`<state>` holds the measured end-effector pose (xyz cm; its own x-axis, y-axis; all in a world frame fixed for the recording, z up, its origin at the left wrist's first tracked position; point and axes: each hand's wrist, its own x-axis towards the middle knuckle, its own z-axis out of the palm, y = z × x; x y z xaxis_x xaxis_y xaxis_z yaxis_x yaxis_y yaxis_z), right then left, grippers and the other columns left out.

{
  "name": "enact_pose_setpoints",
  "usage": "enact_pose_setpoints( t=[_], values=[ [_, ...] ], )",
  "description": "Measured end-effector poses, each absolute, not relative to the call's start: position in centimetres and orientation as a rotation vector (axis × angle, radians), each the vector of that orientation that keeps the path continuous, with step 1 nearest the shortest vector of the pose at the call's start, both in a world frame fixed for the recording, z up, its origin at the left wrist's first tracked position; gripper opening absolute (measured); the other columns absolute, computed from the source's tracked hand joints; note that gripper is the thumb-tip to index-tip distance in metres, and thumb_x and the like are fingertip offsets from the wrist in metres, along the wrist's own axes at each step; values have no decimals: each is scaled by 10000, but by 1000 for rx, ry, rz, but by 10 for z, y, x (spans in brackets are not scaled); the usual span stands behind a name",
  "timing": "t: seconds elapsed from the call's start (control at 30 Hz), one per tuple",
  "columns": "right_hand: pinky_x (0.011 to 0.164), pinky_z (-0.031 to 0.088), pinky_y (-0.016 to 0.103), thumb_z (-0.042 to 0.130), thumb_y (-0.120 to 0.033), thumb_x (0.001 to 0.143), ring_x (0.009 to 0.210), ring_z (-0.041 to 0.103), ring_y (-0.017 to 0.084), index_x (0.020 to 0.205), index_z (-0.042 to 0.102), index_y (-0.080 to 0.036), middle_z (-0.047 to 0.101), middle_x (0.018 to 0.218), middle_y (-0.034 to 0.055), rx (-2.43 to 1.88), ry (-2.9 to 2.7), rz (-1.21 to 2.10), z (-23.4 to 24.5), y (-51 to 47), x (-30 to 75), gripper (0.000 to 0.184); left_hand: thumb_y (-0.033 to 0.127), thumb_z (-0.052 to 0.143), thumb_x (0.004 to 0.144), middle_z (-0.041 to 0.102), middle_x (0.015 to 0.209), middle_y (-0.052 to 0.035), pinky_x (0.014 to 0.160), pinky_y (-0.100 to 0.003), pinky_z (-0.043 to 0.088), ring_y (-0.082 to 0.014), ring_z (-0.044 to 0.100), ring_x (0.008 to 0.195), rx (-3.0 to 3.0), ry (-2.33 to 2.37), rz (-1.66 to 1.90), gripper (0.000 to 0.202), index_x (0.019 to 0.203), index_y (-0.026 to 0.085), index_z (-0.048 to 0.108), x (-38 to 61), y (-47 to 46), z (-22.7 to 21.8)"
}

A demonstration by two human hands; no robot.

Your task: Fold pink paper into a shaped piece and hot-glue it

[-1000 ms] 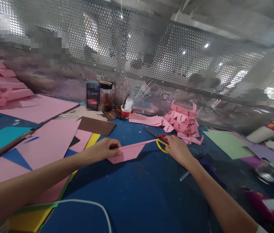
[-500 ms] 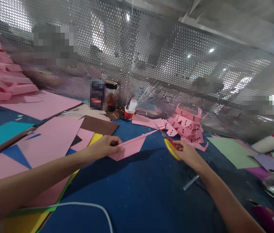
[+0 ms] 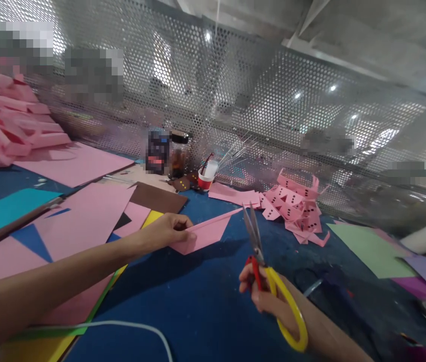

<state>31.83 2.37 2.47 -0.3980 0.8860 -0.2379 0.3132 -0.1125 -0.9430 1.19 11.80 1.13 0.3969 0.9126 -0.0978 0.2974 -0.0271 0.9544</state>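
Note:
My left hand is closed, pinching a folded piece of pink paper at its left end. The paper is held above the blue table, and its narrow tip points right. My right hand grips scissors with one yellow and one red handle. Their blades stand slightly apart and point up and away, close to the right of the paper's tip. Beyond the paper lie flat pink strips and a heap of pink paper pieces with black dots.
Pink sheets and a teal sheet lie at the left, below a pile of pink strips. A red and white cup and a jar stand at the back. A white cable crosses the front. Green paper lies right.
My right hand has drawn the scissors nearer and turned them so the blades point upward, spread a little. My left hand still pinches the pink paper in about the same place.

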Motion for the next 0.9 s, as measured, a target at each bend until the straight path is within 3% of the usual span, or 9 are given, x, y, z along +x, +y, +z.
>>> enact_pose_setpoints(
  t=[0.13,0.27,0.4,0.47,0.53,0.63,0.9],
  values=[
    [568,395,228,626,-254,773,581,463,92,977,611,-193,573,788,-4,-1503,-1730,1525,27,17,309,213,395,777,678,661,721,17,610,-219,370,-137,569,675,1539,1102,725,277,763,161,654,13,119,7],
    [572,405,217,626,-300,820,599,475,110,876,606,-207,477,671,-33,-1596,-1791,1460,24,20,305,110,408,755,712,638,701,27,592,-222,346,-133,552,658,1557,1108,750,265,768,169,656,13,118,13],
    [639,442,219,553,-337,891,673,511,129,796,601,-201,488,684,-12,-1644,-1761,1405,20,23,304,173,411,761,712,622,702,25,580,-220,332,-127,533,654,1538,1151,786,277,772,160,662,13,114,26],
    [627,436,223,522,-334,910,648,501,126,828,602,-205,485,677,-15,-1662,-1757,1423,22,22,305,172,417,796,669,620,683,23,578,-221,348,-125,528,635,1483,1156,794,310,749,156,649,12,112,33],
    [595,412,225,563,-324,888,610,484,120,900,603,-218,482,667,-28,-1654,-1816,1423,27,18,308,114,422,798,677,641,707,16,600,-224,385,-128,546,650,1443,1138,817,316,775,158,654,12,111,38],
    [580,376,223,642,-307,843,604,472,110,980,593,-228,501,692,-37,-1615,-1914,1384,32,12,313,165,429,798,690,655,718,12,612,-231,424,-134,572,661,1414,1128,853,314,794,166,660,12,108,44],
    [568,332,217,551,-290,918,625,448,105,958,525,-214,541,749,-32,-1650,-2166,1148,34,9,317,90,411,793,698,683,725,-5,648,-258,495,-148,621,684,1420,1125,902,300,797,164,654,15,101,54]
  ],
)
